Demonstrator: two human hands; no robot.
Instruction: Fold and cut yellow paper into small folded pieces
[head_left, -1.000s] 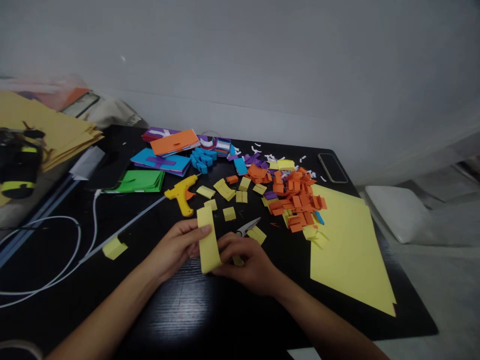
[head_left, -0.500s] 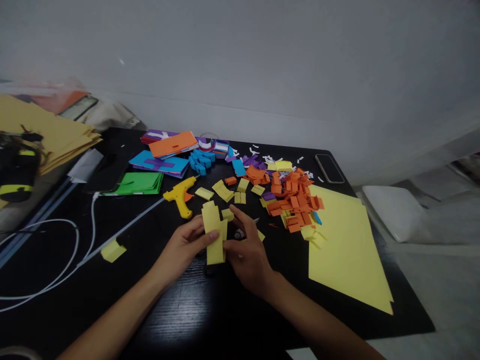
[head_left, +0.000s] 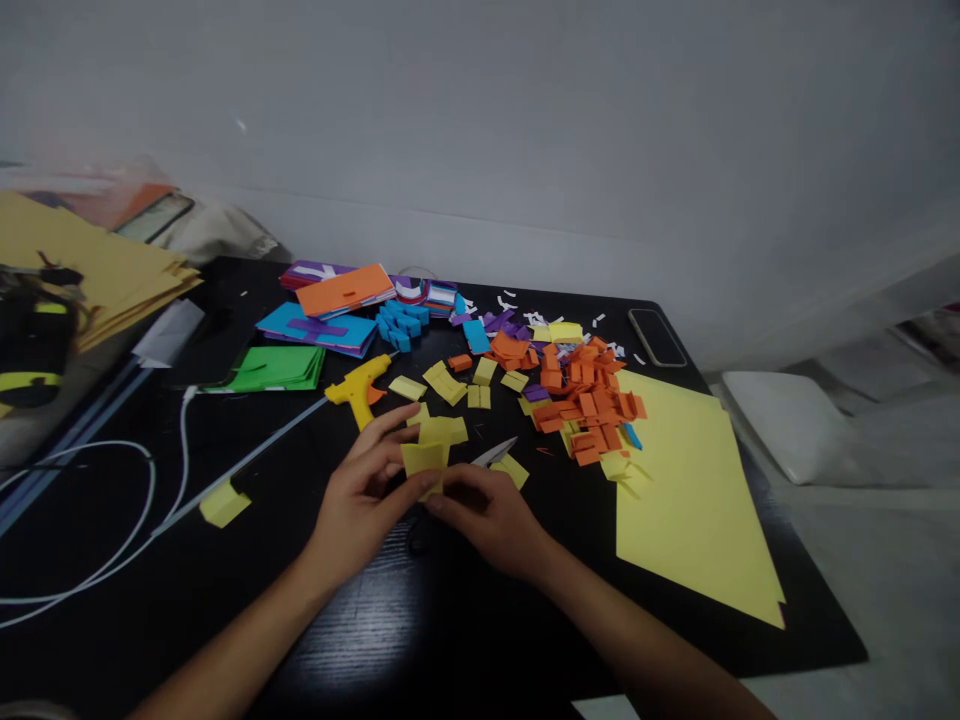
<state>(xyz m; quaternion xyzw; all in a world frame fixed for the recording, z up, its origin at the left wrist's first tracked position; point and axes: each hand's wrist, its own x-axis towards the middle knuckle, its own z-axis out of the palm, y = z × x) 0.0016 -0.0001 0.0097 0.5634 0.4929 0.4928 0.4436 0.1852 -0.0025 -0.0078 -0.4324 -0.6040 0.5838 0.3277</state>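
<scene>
Both hands meet over the near middle of the black table, around a folded yellow paper piece (head_left: 424,458). My left hand (head_left: 364,490) pinches its lower part between thumb and fingers. The fingertips of my right hand (head_left: 487,508) close on the same piece at its lower right edge. More yellow folds rise behind it. Scissors (head_left: 496,452) lie just beyond my right hand, blades showing and handles partly hidden. A yellow glue gun (head_left: 355,386) rests beyond my left hand.
Orange folded pieces (head_left: 592,395) are heaped right of centre, beside large yellow sheets (head_left: 690,490). A phone (head_left: 658,337) lies at the back right. Green folded paper (head_left: 277,368) and a white cable (head_left: 186,450) are on the left.
The yellow paper has been turned and tilted, so it looks shorter. My right hand has moved from its upper side down to its lower edge, and the scissor blades now show.
</scene>
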